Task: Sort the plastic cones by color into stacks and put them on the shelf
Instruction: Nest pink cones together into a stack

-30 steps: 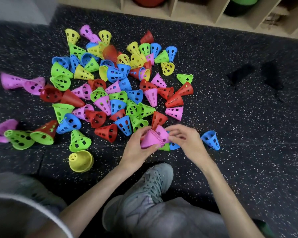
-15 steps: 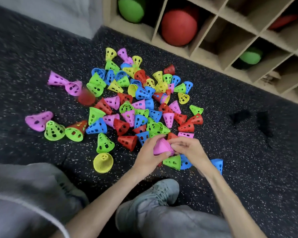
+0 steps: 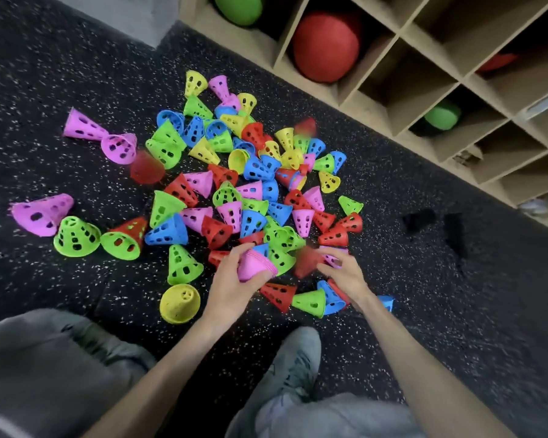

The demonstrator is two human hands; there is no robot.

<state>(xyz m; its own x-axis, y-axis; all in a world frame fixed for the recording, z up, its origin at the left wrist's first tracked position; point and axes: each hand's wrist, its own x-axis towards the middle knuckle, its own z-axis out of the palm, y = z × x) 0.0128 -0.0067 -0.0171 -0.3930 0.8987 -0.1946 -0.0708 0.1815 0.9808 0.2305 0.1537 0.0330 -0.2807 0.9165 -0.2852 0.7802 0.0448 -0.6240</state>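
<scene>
A heap of perforated plastic cones (image 3: 250,181) in pink, green, blue, red and yellow lies on the dark speckled floor. My left hand (image 3: 231,287) grips a small stack of nested pink cones (image 3: 255,265) at the heap's near edge. My right hand (image 3: 342,271) has left the stack and reaches to a pink cone (image 3: 331,257) lying beside red ones; its fingertips touch it, and whether they hold it is unclear. The wooden cubby shelf (image 3: 377,99) stands at the top right.
A red ball (image 3: 326,45) and green balls (image 3: 239,7) fill some shelf compartments. Stray pink cones (image 3: 41,213) and a yellow cone (image 3: 179,303) lie to the left. My grey shoe (image 3: 293,365) and knees sit below the hands. Dark marks (image 3: 419,219) spot the floor at right.
My right hand let go of the pink stack and moved right to a loose pink cone. The left hand keeps the stack. The camera tilted up, showing more shelf.
</scene>
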